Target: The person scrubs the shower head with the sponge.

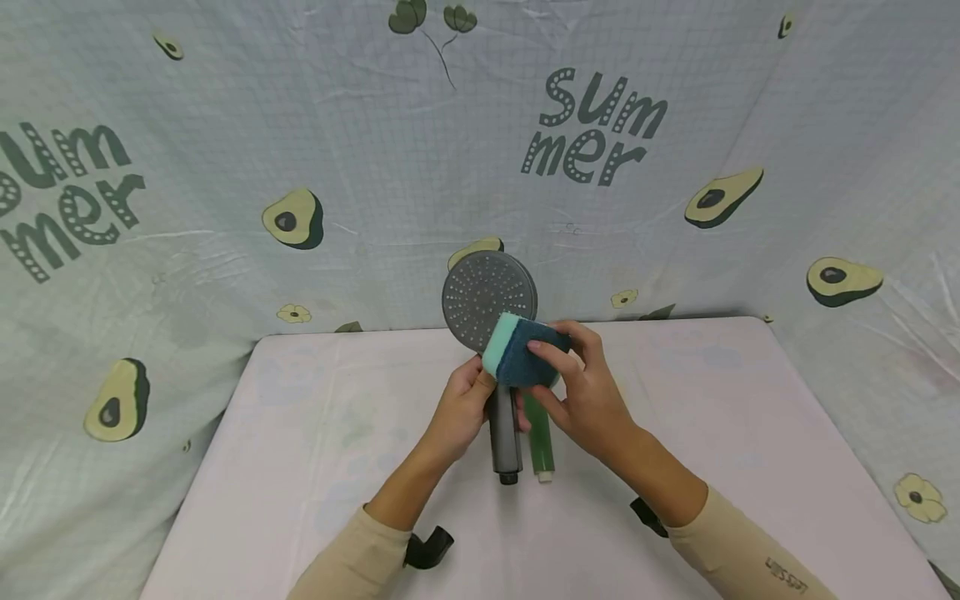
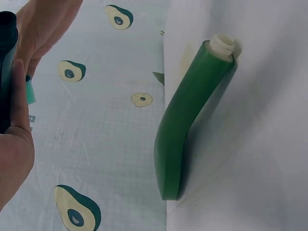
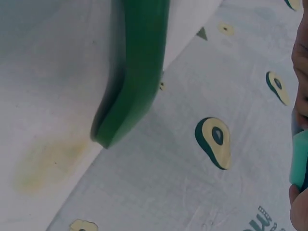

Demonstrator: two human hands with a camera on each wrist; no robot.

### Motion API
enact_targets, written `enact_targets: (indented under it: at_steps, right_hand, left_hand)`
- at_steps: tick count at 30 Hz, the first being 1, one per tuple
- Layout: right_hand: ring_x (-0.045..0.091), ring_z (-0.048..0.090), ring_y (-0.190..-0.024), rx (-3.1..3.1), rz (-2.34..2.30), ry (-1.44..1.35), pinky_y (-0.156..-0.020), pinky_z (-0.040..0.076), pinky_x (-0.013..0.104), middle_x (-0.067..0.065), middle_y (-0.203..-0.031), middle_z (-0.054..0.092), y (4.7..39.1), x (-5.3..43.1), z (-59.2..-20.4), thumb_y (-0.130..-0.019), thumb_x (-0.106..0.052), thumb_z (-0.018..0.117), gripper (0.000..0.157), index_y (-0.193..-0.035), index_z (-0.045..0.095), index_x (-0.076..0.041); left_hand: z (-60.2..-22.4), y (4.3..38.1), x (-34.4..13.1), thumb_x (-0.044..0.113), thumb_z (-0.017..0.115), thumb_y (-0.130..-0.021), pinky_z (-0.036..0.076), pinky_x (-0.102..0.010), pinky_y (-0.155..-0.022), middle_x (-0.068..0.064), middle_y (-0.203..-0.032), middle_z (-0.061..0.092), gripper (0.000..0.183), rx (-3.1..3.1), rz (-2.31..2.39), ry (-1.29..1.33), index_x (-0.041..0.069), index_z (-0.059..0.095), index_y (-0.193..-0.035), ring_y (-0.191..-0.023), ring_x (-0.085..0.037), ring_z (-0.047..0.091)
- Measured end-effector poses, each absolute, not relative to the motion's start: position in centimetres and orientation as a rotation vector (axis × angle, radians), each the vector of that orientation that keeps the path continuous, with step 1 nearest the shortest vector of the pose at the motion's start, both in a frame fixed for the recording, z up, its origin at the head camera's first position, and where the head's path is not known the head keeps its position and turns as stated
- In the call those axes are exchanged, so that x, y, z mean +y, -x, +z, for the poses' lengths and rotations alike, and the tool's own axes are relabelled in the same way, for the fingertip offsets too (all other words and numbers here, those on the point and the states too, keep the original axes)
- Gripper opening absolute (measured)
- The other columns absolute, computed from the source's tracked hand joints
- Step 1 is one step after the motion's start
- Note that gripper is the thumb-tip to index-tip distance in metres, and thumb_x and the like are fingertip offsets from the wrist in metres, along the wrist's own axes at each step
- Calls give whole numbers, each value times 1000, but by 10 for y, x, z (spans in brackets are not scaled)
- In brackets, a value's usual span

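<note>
My left hand (image 1: pixel 467 402) grips the upper handle of a grey shower head (image 1: pixel 483 293), which stands upright with its round, nozzle-dotted face towards me. In my right hand (image 1: pixel 592 408) a two-layer sponge (image 1: pixel 527 352), light teal on one side and dark blue on the other, is held between fingers and thumb. The sponge overlaps the lower edge of the face and the neck. Behind the handle a green, bent tube-like piece (image 1: pixel 540 442) lies on the table; its white threaded end (image 2: pixel 222 45) shows in the left wrist view.
The pale table (image 1: pixel 300 433) reaches back to a hanging cloth (image 1: pixel 390 167) printed with avocados and lettering. Black curved pieces (image 1: pixel 429 548) sit at both wrists, by the beige sleeves (image 1: pixel 352 554). A yellowish stain (image 3: pixel 48 163) marks the tabletop near the green piece.
</note>
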State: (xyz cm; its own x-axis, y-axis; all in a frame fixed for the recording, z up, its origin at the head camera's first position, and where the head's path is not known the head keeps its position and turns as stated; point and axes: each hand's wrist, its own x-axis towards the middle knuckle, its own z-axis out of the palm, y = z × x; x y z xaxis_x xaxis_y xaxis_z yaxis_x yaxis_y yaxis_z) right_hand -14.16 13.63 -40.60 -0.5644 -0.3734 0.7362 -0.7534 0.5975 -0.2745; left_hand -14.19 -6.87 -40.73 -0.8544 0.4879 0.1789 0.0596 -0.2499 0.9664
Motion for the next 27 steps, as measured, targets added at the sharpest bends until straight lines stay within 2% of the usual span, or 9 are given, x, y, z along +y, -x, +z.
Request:
enact_targets:
  at_steps: [4, 8, 10, 15, 17, 27]
  right_hand:
    - [46, 51, -127, -2162, 834, -846, -97, 55, 60, 31, -144, 32, 145, 139, -398, -77, 6, 87, 82, -143, 42, -8]
    - [43, 47, -136, -2161, 947, -762, -102, 53, 60, 29, -146, 35, 148, 145, -381, -86, -2, 83, 78, -149, 38, -6]
    - [40, 47, -138, -2194, 1011, -738, -105, 52, 58, 27, -147, 37, 151, 149, -370, -89, -6, 82, 81, -155, 34, -7]
    - [37, 52, -136, -2337, 1202, -752, -108, 50, 53, 21, -152, 38, 155, 157, -344, -90, -1, 78, 92, -163, 25, -16]
    - [37, 53, -136, -2371, 1248, -761, -108, 50, 53, 19, -153, 38, 155, 158, -341, -92, -1, 76, 91, -164, 25, -20]
    - [37, 51, -140, -2503, 1464, -770, -114, 45, 51, 15, -157, 37, 149, 159, -375, -102, -9, 65, 81, -166, 18, -25]
  left_hand:
    - [-410, 141, -70, 37, 33, -114, 65, -37, -76, -20, -95, 63, 53, 1708, 2157, -710, -9, 44, -138, -73, -14, 75]
    - [-412, 140, -72, 32, 35, -115, 65, -40, -76, -31, -99, 62, 45, 1758, 2093, -755, -8, 45, -132, -76, -13, 76]
    - [-414, 140, -74, 29, 35, -115, 65, -41, -77, -34, -101, 62, 42, 1794, 2058, -772, -8, 45, -132, -78, -13, 76]
    - [-413, 141, -83, 23, 38, -114, 64, -38, -82, -32, -105, 63, 39, 1897, 1999, -761, -9, 44, -136, -83, -14, 76]
    - [-411, 142, -86, 21, 39, -114, 64, -36, -83, -31, -105, 64, 38, 1943, 1985, -753, -10, 44, -136, -84, -15, 75]
    - [-402, 148, -94, 16, 39, -114, 62, -31, -86, -28, -112, 67, 32, 2116, 2003, -684, -6, 46, -136, -90, -28, 76]
